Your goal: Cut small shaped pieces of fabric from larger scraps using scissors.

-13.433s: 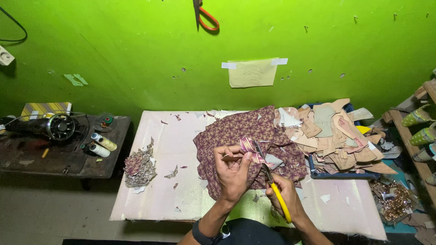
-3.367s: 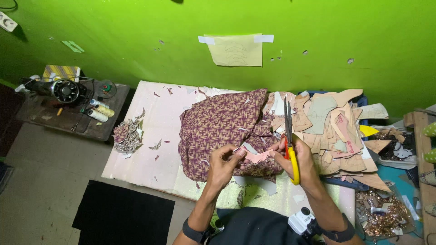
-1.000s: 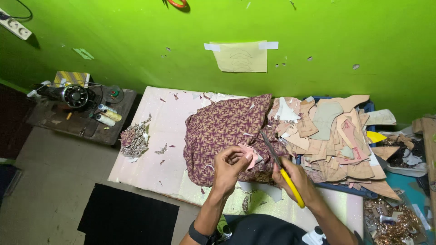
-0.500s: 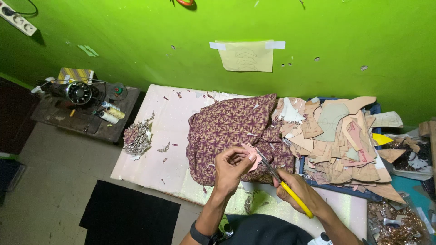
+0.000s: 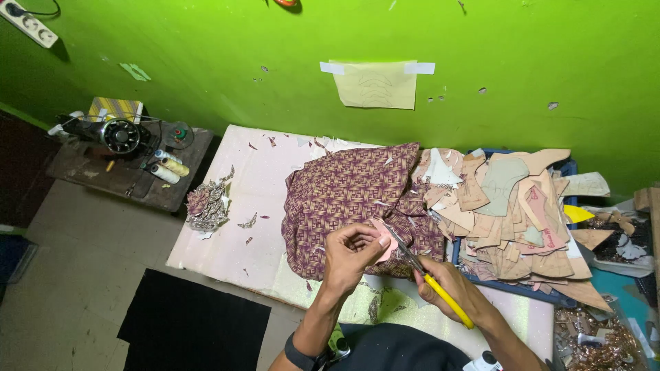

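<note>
Left hand: closed in a pinch on a small pink cut piece, held above the near edge of the white work table. Right hand: closed around the yellow handles of a pair of scissors, blades angled up and left, touching the pink cut piece at its right side. Both hands positioned over the front portion of a purple patterned fabric, spread in folds across the table centre.

Blue tray, right of the fabric: loaded with a tall stack of tan cardboard pattern pieces, overhanging its rim on several sides; only parts of the blue rim visible. Contents below the top layers hidden.

Heap of fabric offcuts: at the table's left edge, well apart from the hands. Sewing machine and thread spools: on a dark side table, far left. Paper sheet: taped to the green wall.
</note>
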